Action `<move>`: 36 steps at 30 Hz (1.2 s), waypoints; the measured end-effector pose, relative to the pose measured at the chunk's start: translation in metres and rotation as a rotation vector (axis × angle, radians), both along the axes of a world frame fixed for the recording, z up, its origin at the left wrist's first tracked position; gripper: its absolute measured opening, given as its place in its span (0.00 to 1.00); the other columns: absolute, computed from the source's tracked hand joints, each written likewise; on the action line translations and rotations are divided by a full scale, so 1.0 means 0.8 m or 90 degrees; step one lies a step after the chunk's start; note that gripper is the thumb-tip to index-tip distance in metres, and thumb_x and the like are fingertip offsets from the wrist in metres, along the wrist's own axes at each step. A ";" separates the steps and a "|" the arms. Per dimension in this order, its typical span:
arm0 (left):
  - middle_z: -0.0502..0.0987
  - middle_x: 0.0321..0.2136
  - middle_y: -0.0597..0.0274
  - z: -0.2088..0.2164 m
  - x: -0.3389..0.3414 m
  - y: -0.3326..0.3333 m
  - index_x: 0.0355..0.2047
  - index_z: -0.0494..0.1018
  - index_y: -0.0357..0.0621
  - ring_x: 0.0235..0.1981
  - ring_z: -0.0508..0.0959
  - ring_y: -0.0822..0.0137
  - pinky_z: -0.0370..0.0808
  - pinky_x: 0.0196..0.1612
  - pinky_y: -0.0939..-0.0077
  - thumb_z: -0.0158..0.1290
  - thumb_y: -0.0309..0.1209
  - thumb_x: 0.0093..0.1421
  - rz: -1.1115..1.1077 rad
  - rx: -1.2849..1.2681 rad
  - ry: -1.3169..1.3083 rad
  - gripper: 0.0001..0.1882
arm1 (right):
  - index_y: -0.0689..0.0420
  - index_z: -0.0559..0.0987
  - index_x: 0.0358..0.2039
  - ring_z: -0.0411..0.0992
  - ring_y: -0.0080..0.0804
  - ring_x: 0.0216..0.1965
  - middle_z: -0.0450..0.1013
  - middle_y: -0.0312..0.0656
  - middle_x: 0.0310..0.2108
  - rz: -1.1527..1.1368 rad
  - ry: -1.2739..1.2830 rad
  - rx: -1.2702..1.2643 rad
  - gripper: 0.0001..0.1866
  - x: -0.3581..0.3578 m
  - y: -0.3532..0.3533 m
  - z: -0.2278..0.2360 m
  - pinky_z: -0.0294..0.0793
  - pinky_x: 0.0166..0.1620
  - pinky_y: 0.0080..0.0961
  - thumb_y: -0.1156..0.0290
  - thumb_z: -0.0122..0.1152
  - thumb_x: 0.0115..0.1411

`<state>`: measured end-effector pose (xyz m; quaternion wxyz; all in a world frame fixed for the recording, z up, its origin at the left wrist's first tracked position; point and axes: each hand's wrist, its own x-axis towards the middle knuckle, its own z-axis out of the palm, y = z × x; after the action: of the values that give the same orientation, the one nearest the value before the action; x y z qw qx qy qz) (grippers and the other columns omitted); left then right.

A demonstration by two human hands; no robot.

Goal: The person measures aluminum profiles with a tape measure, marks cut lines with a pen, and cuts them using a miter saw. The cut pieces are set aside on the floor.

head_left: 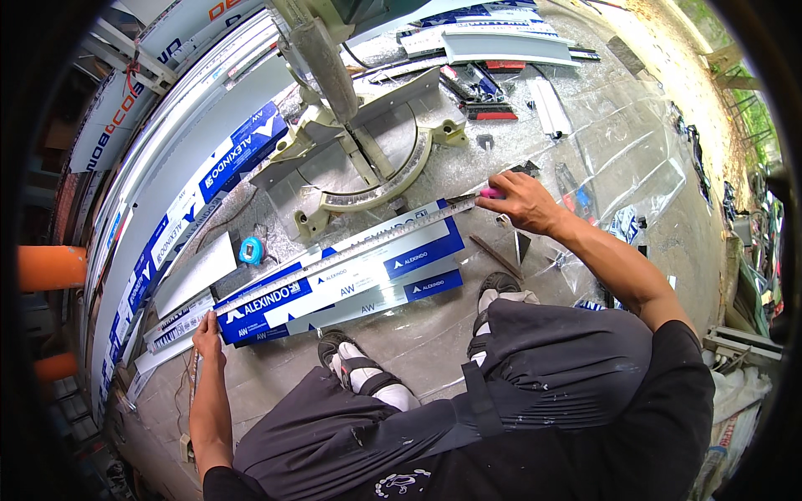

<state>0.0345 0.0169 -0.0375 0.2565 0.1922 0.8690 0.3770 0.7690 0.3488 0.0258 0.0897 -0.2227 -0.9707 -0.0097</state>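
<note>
I squat over a long aluminium profile (351,280) wrapped in blue and white film, lying on the floor. A metal tape or ruler (334,257) runs along its top edge. My left hand (206,336) presses down on the left end of the profile and tape. My right hand (522,200) is at the right end, fingers closed on a pink marker (489,193) whose tip meets the profile's end.
A mitre saw (359,142) stands just beyond the profile. A blue tape measure case (251,250) lies by it. More film-wrapped profiles (200,184) are stacked at left, offcuts and clear plastic sheet (618,159) at right. My feet in sandals (359,367) are below the profile.
</note>
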 end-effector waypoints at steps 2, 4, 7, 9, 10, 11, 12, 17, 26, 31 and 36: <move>0.81 0.56 0.53 0.001 0.001 0.001 0.62 0.75 0.32 0.54 0.79 0.66 0.72 0.60 0.72 0.62 0.42 0.69 -0.004 0.009 -0.007 0.29 | 0.41 0.81 0.52 0.73 0.39 0.48 0.70 0.40 0.46 0.001 -0.005 -0.004 0.24 0.000 -0.001 -0.001 0.75 0.46 0.35 0.71 0.67 0.52; 0.81 0.55 0.52 0.001 0.003 0.002 0.61 0.75 0.33 0.54 0.80 0.65 0.73 0.60 0.72 0.62 0.41 0.69 -0.001 0.012 -0.007 0.28 | 0.41 0.81 0.52 0.73 0.39 0.48 0.70 0.41 0.46 0.002 -0.004 -0.004 0.25 0.000 -0.001 -0.002 0.75 0.46 0.35 0.71 0.68 0.52; 0.82 0.54 0.52 0.003 0.005 0.004 0.61 0.76 0.33 0.53 0.80 0.65 0.73 0.60 0.72 0.62 0.41 0.69 0.000 0.013 0.001 0.27 | 0.41 0.82 0.52 0.73 0.40 0.48 0.70 0.41 0.46 0.004 0.004 -0.001 0.25 0.000 -0.001 -0.004 0.75 0.46 0.36 0.71 0.68 0.51; 0.82 0.55 0.52 0.004 0.006 0.003 0.61 0.76 0.33 0.53 0.80 0.65 0.73 0.60 0.72 0.61 0.42 0.69 0.003 -0.006 0.009 0.28 | 0.41 0.82 0.52 0.73 0.40 0.48 0.70 0.41 0.46 0.004 0.008 -0.003 0.24 0.001 -0.001 -0.004 0.75 0.46 0.36 0.71 0.67 0.52; 0.82 0.54 0.52 0.004 0.007 0.003 0.61 0.76 0.34 0.53 0.80 0.65 0.73 0.60 0.72 0.61 0.42 0.69 -0.003 0.005 0.007 0.28 | 0.41 0.82 0.52 0.73 0.40 0.48 0.70 0.41 0.46 0.004 0.005 -0.005 0.24 0.001 -0.001 -0.004 0.75 0.46 0.36 0.71 0.67 0.52; 0.82 0.53 0.52 0.004 0.007 0.003 0.60 0.76 0.34 0.52 0.80 0.65 0.73 0.59 0.71 0.61 0.42 0.69 -0.002 0.006 0.008 0.27 | 0.41 0.82 0.52 0.73 0.40 0.47 0.70 0.41 0.46 0.004 0.002 -0.007 0.23 0.001 -0.001 -0.003 0.75 0.46 0.36 0.71 0.66 0.53; 0.83 0.53 0.52 0.003 0.007 0.002 0.60 0.77 0.34 0.52 0.81 0.66 0.73 0.59 0.71 0.61 0.42 0.69 0.004 0.005 0.012 0.27 | 0.41 0.82 0.51 0.73 0.40 0.47 0.70 0.41 0.46 0.004 -0.001 -0.010 0.23 0.001 -0.002 -0.002 0.75 0.46 0.36 0.71 0.65 0.54; 0.83 0.50 0.45 0.013 0.006 0.018 0.59 0.76 0.30 0.52 0.80 0.57 0.73 0.58 0.67 0.56 0.46 0.72 0.007 0.086 0.270 0.29 | 0.43 0.82 0.52 0.73 0.39 0.45 0.70 0.42 0.45 0.008 0.050 -0.028 0.21 -0.009 -0.007 0.003 0.75 0.45 0.35 0.73 0.60 0.57; 0.62 0.65 0.45 0.110 0.120 0.163 0.70 0.57 0.36 0.66 0.61 0.50 0.59 0.67 0.55 0.59 0.41 0.66 -0.290 0.372 0.619 0.38 | 0.52 0.73 0.62 0.72 0.47 0.46 0.70 0.47 0.45 -0.075 0.153 -0.131 0.29 -0.020 -0.015 0.004 0.75 0.49 0.38 0.77 0.66 0.58; 0.60 0.66 0.45 0.110 0.283 0.203 0.69 0.65 0.51 0.69 0.60 0.44 0.57 0.72 0.48 0.76 0.47 0.44 -0.753 0.223 0.431 0.53 | 0.56 0.71 0.62 0.71 0.53 0.49 0.70 0.51 0.45 -0.198 0.105 -0.175 0.33 0.034 -0.012 -0.006 0.72 0.53 0.42 0.79 0.70 0.55; 0.55 0.69 0.36 0.093 0.393 0.213 0.76 0.53 0.66 0.70 0.56 0.34 0.54 0.72 0.42 0.77 0.51 0.42 -0.973 -0.046 0.416 0.64 | 0.57 0.71 0.60 0.71 0.55 0.50 0.70 0.54 0.45 -0.370 0.152 -0.246 0.32 0.087 -0.020 -0.040 0.71 0.55 0.42 0.75 0.71 0.55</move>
<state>0.3490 0.1873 0.0372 0.1827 0.8209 0.5411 -0.0043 0.8385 0.3329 -0.0063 0.1519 -0.5018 -0.8334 0.1750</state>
